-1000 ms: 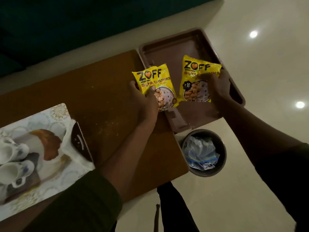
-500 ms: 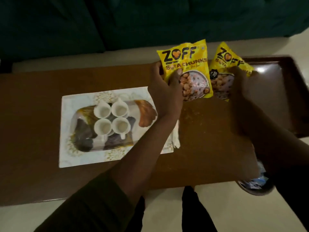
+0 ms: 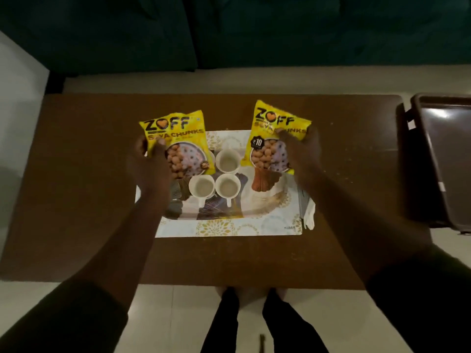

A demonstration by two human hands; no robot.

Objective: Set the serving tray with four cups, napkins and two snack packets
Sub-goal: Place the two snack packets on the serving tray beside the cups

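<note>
The patterned white serving tray [image 3: 229, 226] lies on the middle of the brown table. White cups [image 3: 227, 161] stand grouped on it; three show, and the left packet covers the spot beside them. My left hand [image 3: 149, 165] grips a yellow soya chunks packet [image 3: 178, 141] above the tray's left part. My right hand [image 3: 302, 151] holds a second yellow packet [image 3: 274, 137] above the tray's right part. White napkins [image 3: 309, 215] stick out at the tray's right edge.
A dark brown plastic bin [image 3: 443, 159] sits off the right end of the table [image 3: 76, 187]. A dark green sofa [image 3: 229, 29] runs behind the table. My legs [image 3: 254, 322] stand on pale floor at the table's front edge.
Both hands carried the yellow packets left from the brown bin to over the serving tray, then spread apart, one packet over each side. The view swung left and centred on the tray.
</note>
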